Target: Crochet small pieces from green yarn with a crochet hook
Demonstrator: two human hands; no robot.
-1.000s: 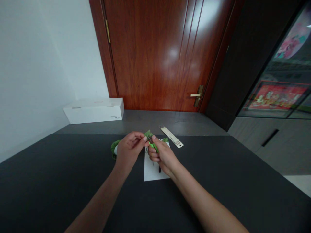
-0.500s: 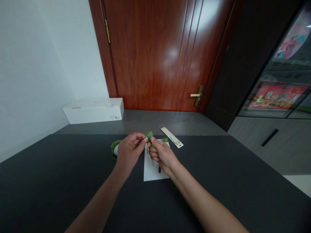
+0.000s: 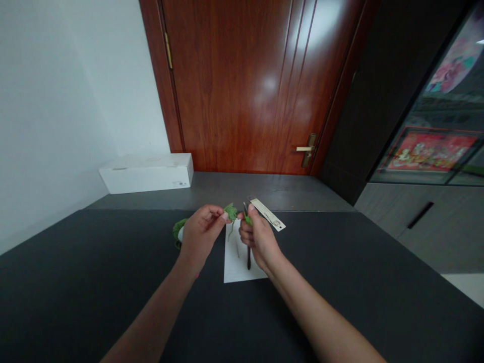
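Note:
My left hand (image 3: 204,229) pinches a small green crocheted piece (image 3: 230,211) between thumb and fingertips. A thin green yarn tail (image 3: 230,230) hangs from it over a white sheet of paper (image 3: 234,272). My right hand (image 3: 260,237) is closed around small green-handled scissors (image 3: 247,219), their dark blades pointing up and away from me. A gap separates the blades from the crocheted piece. Below my right hand a dark slim stick-like tool (image 3: 249,259) lies on the paper, its upper end hidden. Green yarn (image 3: 177,231) around a white core sits partly behind my left hand.
A narrow cream-coloured packet (image 3: 268,214) lies beyond my right hand on the dark table (image 3: 325,277). Along the wall at the back left stands a long white box (image 3: 147,174). A brown door (image 3: 242,101) rises behind the table, with a dark cabinet to the right.
My right hand has drawn the scissors away to the right from the crocheted piece, and their blades now show. My left hand has stayed nearly in place, still gripping the piece.

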